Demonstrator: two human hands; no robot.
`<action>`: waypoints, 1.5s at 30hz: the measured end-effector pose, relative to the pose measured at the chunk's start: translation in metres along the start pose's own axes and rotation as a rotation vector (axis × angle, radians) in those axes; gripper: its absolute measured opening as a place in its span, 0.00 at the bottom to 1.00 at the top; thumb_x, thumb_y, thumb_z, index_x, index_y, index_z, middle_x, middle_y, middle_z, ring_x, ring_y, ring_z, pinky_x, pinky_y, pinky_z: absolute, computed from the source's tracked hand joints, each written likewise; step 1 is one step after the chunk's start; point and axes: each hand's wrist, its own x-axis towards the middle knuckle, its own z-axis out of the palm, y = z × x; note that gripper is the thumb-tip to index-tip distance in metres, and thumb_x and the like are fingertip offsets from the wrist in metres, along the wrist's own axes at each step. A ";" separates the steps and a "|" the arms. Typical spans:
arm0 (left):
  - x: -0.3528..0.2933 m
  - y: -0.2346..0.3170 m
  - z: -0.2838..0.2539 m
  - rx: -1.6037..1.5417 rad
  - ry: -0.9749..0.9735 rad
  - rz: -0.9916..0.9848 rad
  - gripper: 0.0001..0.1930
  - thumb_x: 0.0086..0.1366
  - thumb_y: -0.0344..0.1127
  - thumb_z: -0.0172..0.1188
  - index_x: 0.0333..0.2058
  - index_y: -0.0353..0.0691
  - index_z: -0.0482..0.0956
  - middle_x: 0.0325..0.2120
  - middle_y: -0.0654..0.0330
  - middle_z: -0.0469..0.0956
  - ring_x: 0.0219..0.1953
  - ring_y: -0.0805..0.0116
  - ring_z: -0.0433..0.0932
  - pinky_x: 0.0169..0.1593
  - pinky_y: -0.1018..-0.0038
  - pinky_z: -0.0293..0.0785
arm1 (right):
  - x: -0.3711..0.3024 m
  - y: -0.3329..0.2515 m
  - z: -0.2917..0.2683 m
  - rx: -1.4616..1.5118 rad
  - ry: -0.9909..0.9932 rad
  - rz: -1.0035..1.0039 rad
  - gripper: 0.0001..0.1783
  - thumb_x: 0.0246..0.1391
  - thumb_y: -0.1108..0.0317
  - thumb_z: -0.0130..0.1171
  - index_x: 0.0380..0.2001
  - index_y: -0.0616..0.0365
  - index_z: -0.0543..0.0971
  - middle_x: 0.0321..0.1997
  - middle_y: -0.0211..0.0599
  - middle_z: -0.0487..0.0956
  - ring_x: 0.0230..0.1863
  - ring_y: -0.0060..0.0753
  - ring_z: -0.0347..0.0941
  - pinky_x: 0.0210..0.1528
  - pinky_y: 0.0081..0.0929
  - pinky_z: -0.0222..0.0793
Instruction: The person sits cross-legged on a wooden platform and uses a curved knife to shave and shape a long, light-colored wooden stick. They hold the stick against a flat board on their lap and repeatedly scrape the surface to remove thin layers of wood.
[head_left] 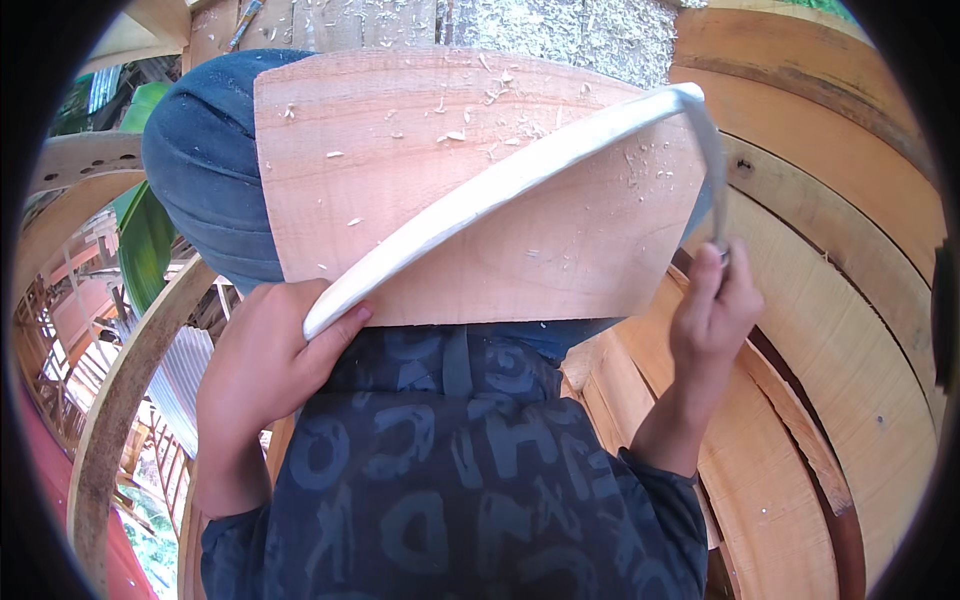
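A long, pale, curved strip of wood slants from near left to far right above a flat wooden board that lies across my lap. My left hand is closed round the strip's near end, with the thumb over it. At the other end, a thin, slightly curved knife has its blade against the strip's tip. Its lower end sits in my right hand, whose fingers are closed; most of the handle is hidden there. Small wood shavings are scattered over the board.
Many more pale shavings cover the plank floor beyond the board. Curved wooden planks form a wall on my right, and a curved wooden rib rises on my left. A pen-like tool lies at the far left.
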 end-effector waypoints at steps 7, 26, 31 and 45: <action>0.000 0.001 0.000 -0.004 0.006 0.000 0.20 0.65 0.45 0.58 0.25 0.30 0.77 0.19 0.41 0.74 0.27 0.37 0.74 0.32 0.55 0.68 | 0.001 -0.024 0.027 -0.077 -0.103 -0.257 0.13 0.55 0.63 0.65 0.27 0.57 0.73 0.15 0.35 0.70 0.14 0.37 0.68 0.17 0.29 0.61; 0.005 -0.017 -0.008 -0.185 -0.122 0.025 0.23 0.67 0.45 0.56 0.23 0.27 0.73 0.15 0.42 0.69 0.20 0.42 0.63 0.28 0.60 0.65 | 0.026 0.012 0.011 -0.271 0.120 0.033 0.13 0.62 0.60 0.58 0.29 0.58 0.73 0.16 0.36 0.69 0.18 0.31 0.68 0.21 0.28 0.59; 0.000 -0.019 -0.013 -0.161 -0.161 -0.020 0.24 0.67 0.46 0.55 0.23 0.28 0.74 0.15 0.42 0.71 0.20 0.41 0.67 0.28 0.60 0.66 | 0.022 0.046 -0.037 0.024 0.270 0.081 0.17 0.69 0.60 0.48 0.28 0.60 0.71 0.17 0.23 0.61 0.20 0.17 0.55 0.22 0.23 0.49; 0.000 0.010 0.014 0.268 0.299 0.090 0.24 0.63 0.53 0.59 0.32 0.32 0.77 0.23 0.40 0.78 0.30 0.38 0.78 0.36 0.51 0.72 | -0.006 -0.069 0.057 0.326 -0.146 -0.213 0.15 0.57 0.61 0.64 0.28 0.61 0.75 0.16 0.41 0.73 0.17 0.43 0.70 0.21 0.33 0.64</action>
